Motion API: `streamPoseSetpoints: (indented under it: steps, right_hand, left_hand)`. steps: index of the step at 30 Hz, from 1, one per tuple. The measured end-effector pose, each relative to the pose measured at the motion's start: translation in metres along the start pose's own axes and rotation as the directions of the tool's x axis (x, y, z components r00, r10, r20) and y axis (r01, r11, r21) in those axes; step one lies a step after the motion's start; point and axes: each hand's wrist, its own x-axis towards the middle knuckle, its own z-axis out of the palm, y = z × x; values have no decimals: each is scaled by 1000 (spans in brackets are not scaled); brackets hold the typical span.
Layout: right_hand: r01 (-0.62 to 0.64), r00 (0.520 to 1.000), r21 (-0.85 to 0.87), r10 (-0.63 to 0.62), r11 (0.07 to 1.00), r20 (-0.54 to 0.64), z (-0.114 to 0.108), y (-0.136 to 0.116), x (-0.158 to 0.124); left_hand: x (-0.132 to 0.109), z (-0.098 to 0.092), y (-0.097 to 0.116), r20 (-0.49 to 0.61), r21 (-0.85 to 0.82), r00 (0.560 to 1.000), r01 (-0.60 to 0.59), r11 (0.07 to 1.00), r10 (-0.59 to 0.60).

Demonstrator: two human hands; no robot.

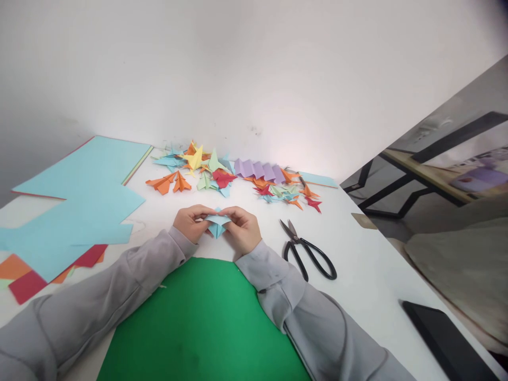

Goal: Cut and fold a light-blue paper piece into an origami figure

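Observation:
A small folded light blue paper (217, 226) is held between both hands, just beyond the far edge of a green sheet (204, 323). My left hand (193, 222) pinches its left side, with thumb and fingers closed on it. On the right side my right hand (242, 228) grips the same paper, fingertips near its top edge. The lower part of the paper points down, with a crease in its middle. Black-handled scissors (296, 241) lie to the right of my right hand, blades slightly apart.
Folded paper figures in several colours, such as a yellow one (194, 157), lie along the wall beside a purple pleated strip (257, 170). Large light blue sheets (95, 206) cover the left. A black flat device (446, 338) lies at the right edge.

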Motion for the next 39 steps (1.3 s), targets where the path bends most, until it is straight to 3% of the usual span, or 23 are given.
streamPoseSetpoints:
  steps: [12,23,33,39]
  right_hand:
    - [-41,999,-7,41,999,-35,0,3,0]
    - [117,993,-229,-118,966,10,1,7,-4]
    - [129,991,-183,-133,975,-7,0,8,-3]
    - [11,998,-66,-15,998,-55,1,-1,-1]
  left_hand:
    - [-2,2,1,-34,-31,996,79,996,-80]
    - [0,1,-2,-21,-36,1000,16,999,-17]
    - [-2,-1,-1,-8,-40,998,-62,997,62]
    - [0,2,0,-41,-75,998,35,997,-38]
